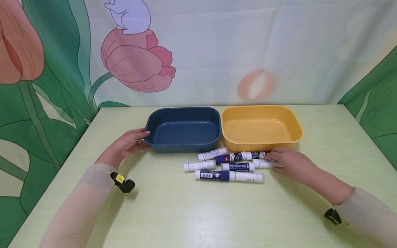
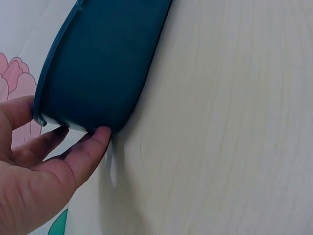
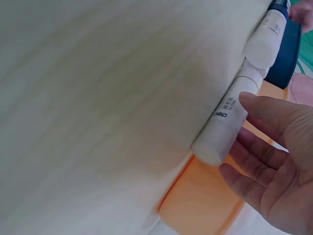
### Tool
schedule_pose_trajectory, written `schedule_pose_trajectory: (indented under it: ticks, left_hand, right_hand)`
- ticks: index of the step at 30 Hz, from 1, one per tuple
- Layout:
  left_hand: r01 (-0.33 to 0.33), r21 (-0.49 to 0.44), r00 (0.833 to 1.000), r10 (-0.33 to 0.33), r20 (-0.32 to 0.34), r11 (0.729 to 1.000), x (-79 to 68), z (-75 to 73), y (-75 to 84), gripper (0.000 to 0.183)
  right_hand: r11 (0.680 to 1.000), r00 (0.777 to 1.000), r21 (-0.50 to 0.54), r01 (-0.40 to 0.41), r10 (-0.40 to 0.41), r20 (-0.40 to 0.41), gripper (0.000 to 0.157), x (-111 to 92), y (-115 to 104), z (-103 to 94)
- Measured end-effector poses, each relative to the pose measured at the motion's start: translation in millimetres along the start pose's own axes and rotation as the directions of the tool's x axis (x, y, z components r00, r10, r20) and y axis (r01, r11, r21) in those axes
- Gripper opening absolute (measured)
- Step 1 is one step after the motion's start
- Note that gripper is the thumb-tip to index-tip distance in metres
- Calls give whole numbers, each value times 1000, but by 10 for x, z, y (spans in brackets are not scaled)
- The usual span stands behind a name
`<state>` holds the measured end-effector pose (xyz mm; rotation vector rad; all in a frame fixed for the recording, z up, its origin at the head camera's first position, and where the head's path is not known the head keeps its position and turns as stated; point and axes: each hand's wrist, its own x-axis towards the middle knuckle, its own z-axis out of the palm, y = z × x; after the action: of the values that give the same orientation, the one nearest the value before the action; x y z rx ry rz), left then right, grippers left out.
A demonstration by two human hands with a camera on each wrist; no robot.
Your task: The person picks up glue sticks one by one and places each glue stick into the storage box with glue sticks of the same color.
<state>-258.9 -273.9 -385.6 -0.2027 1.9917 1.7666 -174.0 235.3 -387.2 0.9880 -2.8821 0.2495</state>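
Note:
My left hand [image 1: 131, 144] grips the left end of a dark blue bin [image 1: 183, 148], thumb at the rim and fingers against the outer wall. In the left wrist view, the fingertips [image 2: 101, 133] touch its lower corner. My right hand [image 1: 286, 162] is at the right end of a group of glue sticks, thumb and fingers around a white glue stick [image 3: 222, 127]. Its fingers partly hide that stick in the head view. Beside it lie a navy-and-white glue stick [image 1: 223, 176] and several others, all on their sides.
A yellow bin [image 1: 262, 143] stands right of the blue one, ends touching. Both bins are at the back of the pale table [image 1: 192, 213], before a printed curtain [image 1: 201, 69]. The glue sticks lie close together in front of the bins.

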Motion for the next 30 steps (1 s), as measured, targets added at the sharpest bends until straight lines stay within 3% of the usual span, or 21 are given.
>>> schedule_pose_trajectory:
  ticks: [20, 25, 30]
  left_hand:
    - [0, 25, 1000, 0, 0, 1000, -12, 11, -24, 65]
    - [4, 20, 1000, -4, -1, 1000, -22, 18, -26, 64]
    - [3, 10, 1000, -3, 6, 1000, -16, 4, -16, 62]
  right_hand:
    - [980, 996, -176, 91, -90, 11, 30, 74, -26, 99]
    - [983, 997, -163, 79, -78, 16, 31, 66, -65, 71]
    - [987, 997, -155, 48, -37, 75, 30, 82, -78, -20]
